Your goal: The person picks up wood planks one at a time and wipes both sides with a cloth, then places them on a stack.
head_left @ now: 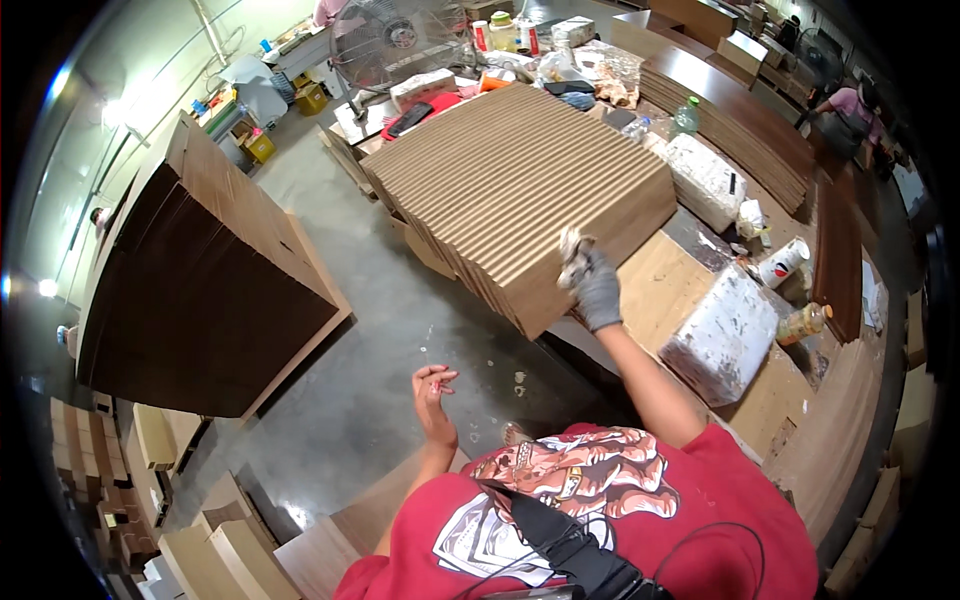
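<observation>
Cardboard stack (520, 190) edge under gloved right hand (592, 283), floor (390, 340) beside

The stack of cardboard sheets (525, 190) lies on the workbench (670, 285), overhanging its left edge. The right hand (592, 285) rests on the stack's near corner. Two wrapped blocks (722, 335) lie right of the stack. The left hand (435, 395) hangs above the floor (380, 340), left of the workbench.

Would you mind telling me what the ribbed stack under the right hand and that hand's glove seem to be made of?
The stack looks like brown corrugated cardboard sheets: matte, with ribbed edges. The glove on the right hand seems grey knitted fabric, its fingertips pale, perhaps coated or soiled.
</observation>
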The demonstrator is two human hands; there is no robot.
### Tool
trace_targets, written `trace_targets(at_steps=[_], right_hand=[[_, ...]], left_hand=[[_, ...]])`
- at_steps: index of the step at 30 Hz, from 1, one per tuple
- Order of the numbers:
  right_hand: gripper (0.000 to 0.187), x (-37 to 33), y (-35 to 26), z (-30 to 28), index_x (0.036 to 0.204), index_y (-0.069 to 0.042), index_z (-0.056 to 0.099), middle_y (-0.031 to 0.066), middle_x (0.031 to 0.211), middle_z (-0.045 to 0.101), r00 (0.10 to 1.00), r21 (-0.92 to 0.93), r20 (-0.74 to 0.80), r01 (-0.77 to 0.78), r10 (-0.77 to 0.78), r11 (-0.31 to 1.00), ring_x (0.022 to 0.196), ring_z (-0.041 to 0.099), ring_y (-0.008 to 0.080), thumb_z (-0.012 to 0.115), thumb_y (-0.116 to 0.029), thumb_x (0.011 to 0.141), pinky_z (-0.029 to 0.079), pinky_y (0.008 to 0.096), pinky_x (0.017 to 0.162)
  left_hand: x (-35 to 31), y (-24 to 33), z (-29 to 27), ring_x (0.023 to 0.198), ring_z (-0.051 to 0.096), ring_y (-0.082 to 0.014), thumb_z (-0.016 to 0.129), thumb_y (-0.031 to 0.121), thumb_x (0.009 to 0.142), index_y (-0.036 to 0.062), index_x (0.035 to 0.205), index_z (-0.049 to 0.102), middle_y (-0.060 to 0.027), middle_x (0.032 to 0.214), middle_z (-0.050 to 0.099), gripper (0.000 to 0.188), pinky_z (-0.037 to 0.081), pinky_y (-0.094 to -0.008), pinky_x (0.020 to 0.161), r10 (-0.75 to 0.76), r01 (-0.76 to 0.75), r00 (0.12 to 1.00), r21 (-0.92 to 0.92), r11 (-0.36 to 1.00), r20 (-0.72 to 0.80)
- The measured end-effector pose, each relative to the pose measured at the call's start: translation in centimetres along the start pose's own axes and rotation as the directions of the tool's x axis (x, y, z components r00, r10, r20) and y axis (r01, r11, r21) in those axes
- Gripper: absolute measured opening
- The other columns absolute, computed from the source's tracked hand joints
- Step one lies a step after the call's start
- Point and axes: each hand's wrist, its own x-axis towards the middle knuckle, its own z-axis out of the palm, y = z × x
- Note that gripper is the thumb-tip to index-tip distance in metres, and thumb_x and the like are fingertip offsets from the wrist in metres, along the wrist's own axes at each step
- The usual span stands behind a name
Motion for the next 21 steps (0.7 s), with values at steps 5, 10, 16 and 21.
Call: trace_targets(at_steps=[5, 10, 16, 21], right_hand=[[0.018, -7.5, 0.1, 2.3, 0.104, 0.001, 0.062, 0.0100, 0.110, 0.051, 0.934, -0.233, 0.338, 0.207, -0.121, 0.950, 0.094, 0.055, 0.0193, 0.061, -0.003, 0.087, 0.048, 0.0313, 0.082], [0.016, -4.8, -2.1, 2.2, 0.105, -0.002, 0.058, 0.0033, 0.102, 0.052, 0.912, 0.227, 0.300, -0.353, 0.280, 0.908, 0.089, 0.055, 0.0121, 0.060, -0.001, 0.089, 0.049, 0.0242, 0.080], [0.011, 6.6, 4.6, -1.5, 0.096, -0.003, 0.062, 0.0066, 0.083, 0.059, 0.999, -0.280, -0.002, 0.043, -0.045, 0.959, 0.073, 0.057, 0.0193, 0.057, 0.000, 0.086, 0.050, 0.0303, 0.072], [0.014, 14.3, 10.9, -6.3, 0.098, -0.003, 0.058, 0.0052, 0.071, 0.059, 0.982, -0.061, -0.115, -0.155, 0.147, 0.986, 0.055, 0.055, 0.0135, 0.051, 0.005, 0.089, 0.046, 0.0271, 0.047]], left_hand=[[-0.1, 0.6, -1.4, 0.097, 0.052, -0.0187, 0.041, 0.031, 0.094, 0.0024, 0.094, 0.068, -0.0111, 0.110, 0.051, 0.039, 0.044, -0.0301, 0.076, -0.057, 0.058, 0.998, 0.054, 0.997, -0.017], [3.1, 1.2, 1.2, 0.105, 0.050, -0.0224, 0.053, 0.019, 0.089, 0.0042, 0.100, 0.069, -0.0114, 0.111, 0.051, 0.024, 0.041, -0.0330, 0.089, 0.046, -0.063, 0.992, 0.153, 0.986, 0.115], [10.1, 2.8, 8.5, 0.120, 0.045, -0.0301, 0.071, 0.021, 0.077, 0.0132, 0.119, 0.065, -0.0117, 0.130, 0.050, 0.043, 0.032, -0.0438, 0.104, 0.221, -0.439, 0.875, 0.514, 0.737, 0.431], [13.2, 0.9, 12.1, 0.132, 0.034, -0.0306, 0.076, 0.034, 0.075, 0.0216, 0.128, 0.059, -0.0103, 0.143, 0.041, 0.057, 0.021, -0.0496, 0.111, 0.203, -0.525, 0.828, 0.596, 0.608, 0.522]])
